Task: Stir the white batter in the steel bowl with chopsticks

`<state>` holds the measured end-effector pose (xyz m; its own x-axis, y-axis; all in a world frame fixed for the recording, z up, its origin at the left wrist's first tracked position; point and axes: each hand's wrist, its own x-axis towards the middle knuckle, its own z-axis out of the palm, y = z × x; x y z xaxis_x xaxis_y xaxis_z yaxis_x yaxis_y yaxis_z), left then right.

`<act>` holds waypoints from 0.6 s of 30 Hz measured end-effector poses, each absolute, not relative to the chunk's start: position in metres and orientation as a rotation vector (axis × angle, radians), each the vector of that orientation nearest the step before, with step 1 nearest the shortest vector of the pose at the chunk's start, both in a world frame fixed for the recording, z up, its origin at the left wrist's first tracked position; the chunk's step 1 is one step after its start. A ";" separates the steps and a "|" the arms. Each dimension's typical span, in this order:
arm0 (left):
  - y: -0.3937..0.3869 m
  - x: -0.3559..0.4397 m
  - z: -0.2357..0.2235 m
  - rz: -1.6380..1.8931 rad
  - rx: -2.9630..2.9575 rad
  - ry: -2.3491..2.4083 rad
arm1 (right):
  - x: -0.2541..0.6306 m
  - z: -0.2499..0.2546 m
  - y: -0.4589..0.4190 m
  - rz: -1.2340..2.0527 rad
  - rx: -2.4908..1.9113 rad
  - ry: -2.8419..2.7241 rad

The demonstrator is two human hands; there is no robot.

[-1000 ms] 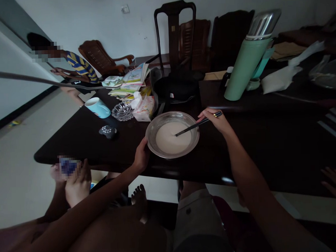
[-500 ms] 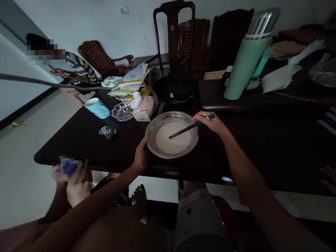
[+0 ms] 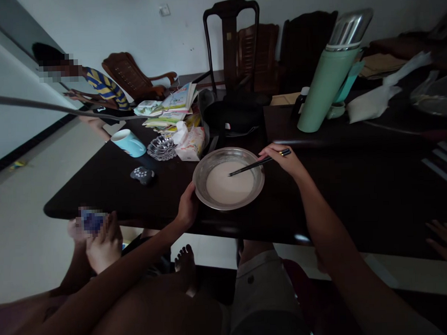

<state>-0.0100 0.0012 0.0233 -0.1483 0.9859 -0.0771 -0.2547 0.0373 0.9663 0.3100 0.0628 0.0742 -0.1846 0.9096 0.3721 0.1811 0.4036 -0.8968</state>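
Observation:
A round metal bowl [image 3: 200,190] stands near the front edge of the dark table, with a pale, milky liquid [image 3: 227,187] in it. My left hand [image 3: 188,205] grips the bowl's rim at its left side, the thumb near the top edge and the other fingers hidden behind the wall. Over the bowl's right rim, my right hand [image 3: 281,158] is closed on a pair of black chopsticks [image 3: 251,165]. Their tips point left and down at the liquid near the middle of the bowl; whether they touch it I cannot tell.
Left of the bowl are a tissue pack [image 3: 191,145], a glass dish [image 3: 161,147], a blue mug [image 3: 128,143] and a grey paw-patterned object [image 3: 142,175]. A green thermos [image 3: 325,88] and a plastic bag [image 3: 370,106] stand behind right. People sit at left; another person's hand [image 3: 444,240] rests at right.
My right hand has shifted slightly right and up with the chopsticks, and their tips have moved a little the same way. My left hand and the bowl stay in place.

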 end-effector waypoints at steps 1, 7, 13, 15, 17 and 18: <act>0.001 -0.010 0.022 1.391 0.903 1.159 | 0.311 0.074 0.063 0.887 -0.985 -1.621; 0.002 -0.009 0.024 1.393 0.885 1.143 | 0.306 0.072 0.063 0.957 -0.917 -1.743; 0.001 -0.007 0.028 1.386 0.807 1.130 | 0.313 0.073 0.063 0.849 -0.986 -1.596; 0.001 -0.008 0.027 1.385 0.823 1.143 | 0.312 0.073 0.062 0.915 -0.957 -1.627; 0.002 -0.009 0.025 1.395 0.856 1.162 | 0.308 0.072 0.062 0.974 -0.920 -1.705; 0.002 -0.010 0.024 1.399 0.872 1.171 | 0.307 0.072 0.063 0.979 -0.912 -1.734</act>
<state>-0.0096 0.0023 0.0235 -0.1688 0.9813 -0.0926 -0.2635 0.0456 0.9636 0.3072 0.0625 0.0716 -0.3067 0.8849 0.3506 0.1570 0.4103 -0.8983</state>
